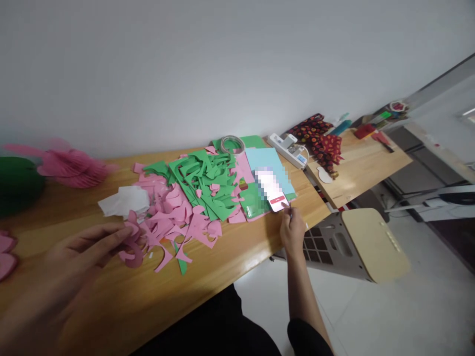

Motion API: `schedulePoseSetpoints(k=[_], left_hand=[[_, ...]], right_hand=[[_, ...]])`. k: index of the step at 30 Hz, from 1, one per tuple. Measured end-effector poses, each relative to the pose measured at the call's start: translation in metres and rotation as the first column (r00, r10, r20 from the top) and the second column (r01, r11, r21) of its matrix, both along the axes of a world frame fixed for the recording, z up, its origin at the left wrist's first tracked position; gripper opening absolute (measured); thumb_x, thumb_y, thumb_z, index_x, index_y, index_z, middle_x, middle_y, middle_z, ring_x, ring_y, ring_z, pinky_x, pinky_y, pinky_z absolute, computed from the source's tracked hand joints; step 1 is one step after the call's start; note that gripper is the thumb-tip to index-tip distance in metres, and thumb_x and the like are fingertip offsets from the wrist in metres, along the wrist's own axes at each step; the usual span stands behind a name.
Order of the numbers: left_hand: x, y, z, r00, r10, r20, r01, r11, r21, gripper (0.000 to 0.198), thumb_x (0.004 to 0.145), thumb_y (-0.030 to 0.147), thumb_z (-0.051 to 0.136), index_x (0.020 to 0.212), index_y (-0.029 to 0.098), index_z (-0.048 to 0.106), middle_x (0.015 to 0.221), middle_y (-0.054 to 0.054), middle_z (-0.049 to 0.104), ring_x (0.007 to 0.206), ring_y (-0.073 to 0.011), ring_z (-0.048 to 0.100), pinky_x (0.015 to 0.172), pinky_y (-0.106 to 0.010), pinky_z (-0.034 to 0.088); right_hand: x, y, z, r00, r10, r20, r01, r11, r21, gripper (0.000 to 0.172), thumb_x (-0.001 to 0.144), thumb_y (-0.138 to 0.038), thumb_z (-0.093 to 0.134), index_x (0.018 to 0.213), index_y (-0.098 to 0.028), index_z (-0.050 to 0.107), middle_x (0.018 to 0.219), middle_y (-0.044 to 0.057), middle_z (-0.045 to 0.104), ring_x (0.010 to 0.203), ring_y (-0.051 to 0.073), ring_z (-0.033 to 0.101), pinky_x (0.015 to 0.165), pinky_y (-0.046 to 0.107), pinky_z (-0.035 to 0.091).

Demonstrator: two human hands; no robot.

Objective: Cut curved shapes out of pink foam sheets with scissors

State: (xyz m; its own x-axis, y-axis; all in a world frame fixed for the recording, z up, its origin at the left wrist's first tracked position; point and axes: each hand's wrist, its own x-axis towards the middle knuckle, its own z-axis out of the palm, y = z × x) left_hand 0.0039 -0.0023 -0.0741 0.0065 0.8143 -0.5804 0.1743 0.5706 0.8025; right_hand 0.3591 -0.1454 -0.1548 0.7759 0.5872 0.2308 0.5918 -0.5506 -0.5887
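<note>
My left hand [94, 247], slightly blurred, pinches a pink cut piece [132, 240] at the near left of a pile of scraps. Pink scraps [174, 217] and green scraps [208, 180] lie heaped in the middle of the wooden table [230, 257]. My right hand [293, 225] is closed around a small dark, thin object [291, 211] too small to name, by the lower end of a phone [277, 200]. The phone's screen is lit and partly pixelated. It rests over a light blue sheet [265, 157] and green sheets.
White tissue [128, 200] and a pink paper fan shape [74, 165] lie at the left. A tape roll [232, 145] and power strip [289, 150] sit near the wall. Patterned cloth [321, 141] is on the second table [356, 170]. A beige-topped cabinet [374, 242] stands below right.
</note>
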Motion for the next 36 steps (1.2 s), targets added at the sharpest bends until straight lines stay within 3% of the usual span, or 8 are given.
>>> schedulePoseSetpoints(k=[3, 9, 13, 23, 31, 36], left_hand=[[0.002, 0.001, -0.001, 0.999, -0.043, 0.001, 0.043, 0.999, 0.03, 0.012, 0.058, 0.022, 0.083, 0.056, 0.025, 0.072, 0.057, 0.005, 0.07, 0.064, -0.017, 0.063, 0.06, -0.026, 0.053], [0.013, 0.0, 0.003, 0.996, 0.087, 0.035, -0.088, 0.995, 0.043, 0.014, 0.054, 0.018, 0.084, 0.055, 0.023, 0.071, 0.058, 0.006, 0.069, 0.058, -0.0127, 0.059, 0.052, -0.021, 0.049], [0.016, 0.001, 0.003, 0.99, 0.134, 0.029, -0.134, 0.991, -0.017, 0.015, 0.056, 0.017, 0.084, 0.057, 0.024, 0.071, 0.058, 0.009, 0.07, 0.057, -0.0105, 0.06, 0.051, -0.017, 0.049], [0.017, 0.007, -0.006, 0.995, 0.098, -0.002, -0.098, 0.994, -0.047, 0.014, 0.057, 0.016, 0.083, 0.06, 0.023, 0.072, 0.065, 0.007, 0.073, 0.062, -0.0094, 0.063, 0.056, -0.013, 0.051], [0.022, 0.007, -0.007, 0.996, 0.092, 0.022, -0.091, 0.995, -0.026, 0.018, 0.051, 0.026, 0.088, 0.059, 0.025, 0.073, 0.063, 0.007, 0.072, 0.065, -0.011, 0.064, 0.055, -0.012, 0.053], [0.024, 0.007, -0.005, 0.996, 0.087, 0.006, -0.086, 0.996, -0.035, 0.014, 0.056, 0.022, 0.086, 0.058, 0.024, 0.073, 0.062, 0.007, 0.072, 0.062, -0.0089, 0.062, 0.054, -0.009, 0.051]], right_hand=[[0.004, 0.006, -0.001, 0.999, 0.03, 0.014, -0.03, 1.0, 0.008, 0.039, 0.087, -0.039, 0.038, 0.095, -0.013, 0.065, 0.095, 0.019, 0.071, 0.085, 0.03, 0.06, 0.074, 0.04, 0.043], [0.007, 0.007, 0.001, 0.998, 0.024, 0.064, -0.029, 0.996, 0.079, 0.038, 0.092, -0.035, 0.033, 0.1, -0.015, 0.064, 0.092, 0.014, 0.069, 0.081, 0.026, 0.061, 0.073, 0.037, 0.046], [0.015, 0.009, -0.002, 0.989, 0.019, 0.144, -0.034, 0.994, 0.099, 0.027, 0.085, -0.034, 0.045, 0.091, -0.017, 0.066, 0.089, 0.013, 0.061, 0.084, 0.027, 0.058, 0.075, 0.04, 0.047], [0.021, 0.011, -0.011, 0.965, 0.147, 0.217, -0.142, 0.989, -0.038, 0.037, 0.076, -0.018, 0.051, 0.105, -0.018, 0.073, 0.089, 0.01, 0.05, 0.081, 0.026, 0.056, 0.07, 0.041, 0.05], [0.02, 0.01, -0.014, 0.952, 0.157, 0.264, -0.134, 0.985, -0.104, 0.041, 0.078, -0.018, 0.05, 0.113, -0.021, 0.072, 0.091, 0.01, 0.048, 0.085, 0.027, 0.053, 0.069, 0.04, 0.049], [0.019, 0.009, -0.016, 0.937, 0.184, 0.297, -0.158, 0.981, -0.112, 0.04, 0.08, -0.021, 0.05, 0.114, -0.017, 0.071, 0.09, 0.01, 0.048, 0.083, 0.027, 0.051, 0.07, 0.042, 0.048]])
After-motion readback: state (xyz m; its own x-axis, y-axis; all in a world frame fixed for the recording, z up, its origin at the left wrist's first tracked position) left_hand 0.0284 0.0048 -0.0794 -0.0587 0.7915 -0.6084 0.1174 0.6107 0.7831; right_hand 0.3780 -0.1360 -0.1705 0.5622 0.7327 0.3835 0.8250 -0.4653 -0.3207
